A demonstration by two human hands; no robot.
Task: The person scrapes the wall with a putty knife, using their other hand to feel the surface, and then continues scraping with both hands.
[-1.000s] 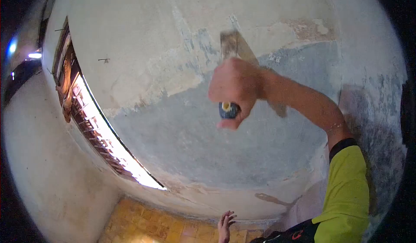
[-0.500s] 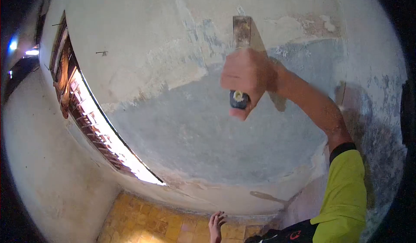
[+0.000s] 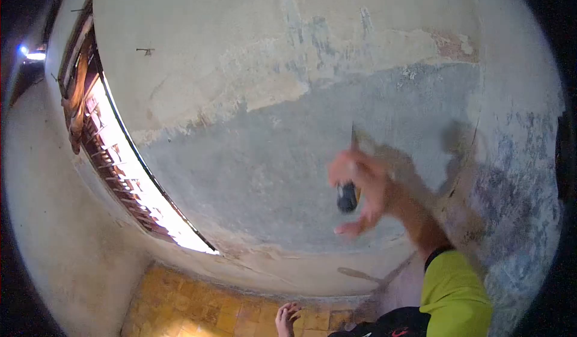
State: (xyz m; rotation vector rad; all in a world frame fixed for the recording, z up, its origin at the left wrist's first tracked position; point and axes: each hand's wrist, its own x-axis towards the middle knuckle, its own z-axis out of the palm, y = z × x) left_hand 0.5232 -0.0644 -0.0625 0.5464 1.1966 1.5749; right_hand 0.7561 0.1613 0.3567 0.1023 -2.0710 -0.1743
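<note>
My right hand [image 3: 374,184] is held up in front of the wall, its fingers round a scraper with a dark handle [image 3: 347,199]. The thumb stands away from the handle, and the hand is slightly blurred. Above the fingers the scraper's thin blade [image 3: 354,136] points upward, seen nearly edge-on. Whether it touches the wall cannot be made out. Low in the view, my left hand [image 3: 286,319] hangs over the floor with loosely bent fingers apart, holding nothing.
The wall has a bare grey area [image 3: 252,175] under flaking pale paint [image 3: 198,78]. A nail [image 3: 145,51] sticks out at upper left. Left of it is a bright window opening [image 3: 141,175] with slats. Yellow tiles [image 3: 198,301] cover the floor; a wall corner lies right.
My right hand has come down with the scraper, the blade has turned edge-on, and the thumb has loosened from the handle. A narrow grey streak shows higher up the wall. The view has shifted.
</note>
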